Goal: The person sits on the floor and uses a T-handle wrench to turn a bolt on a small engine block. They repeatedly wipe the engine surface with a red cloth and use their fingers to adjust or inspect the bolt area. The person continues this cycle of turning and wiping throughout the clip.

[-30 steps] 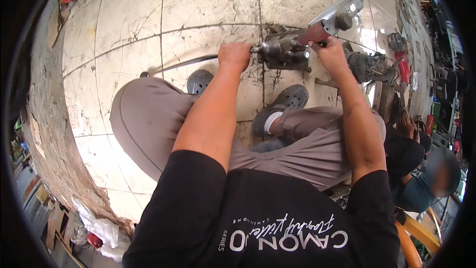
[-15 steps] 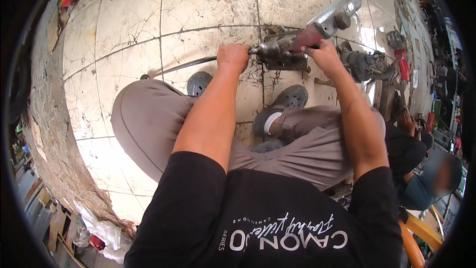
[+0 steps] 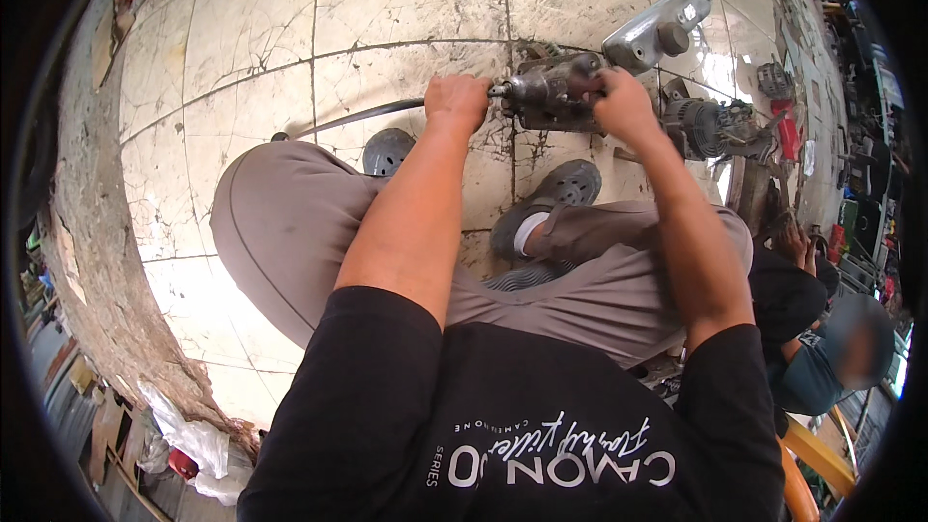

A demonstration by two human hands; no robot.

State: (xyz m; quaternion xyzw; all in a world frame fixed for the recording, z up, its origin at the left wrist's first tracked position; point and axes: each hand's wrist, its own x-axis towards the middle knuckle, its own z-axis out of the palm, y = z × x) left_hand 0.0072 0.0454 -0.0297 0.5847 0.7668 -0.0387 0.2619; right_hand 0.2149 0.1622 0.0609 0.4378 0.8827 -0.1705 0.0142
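On tiled floor [image 3: 406, 19], long axis left-right, dark metal unit [image 3: 546, 92] lies between left hand [image 3: 458, 102], closed on black bar [image 3: 372, 116] beside the unit's narrow tip, and right hand [image 3: 625, 106] at the opposite end, whose hold I cannot tell.

Workshop, mechanical repair type. Evidence: cracked, dirt-stained tile floor [image 3: 406, 0] serving as work surface; dark, oily-looking metal assembly [image 3: 546, 87] on it; silver housing [image 3: 640, 36] with dark cap near; round vented motor-like unit [image 3: 698, 126] among loose parts at right. Right edge packed with dark clutter [image 3: 862, 164], too small to identify. Lower left: scrap boards [image 3: 106, 435], plastic bags [image 3: 198, 445], worn concrete strip [image 3: 116, 261].
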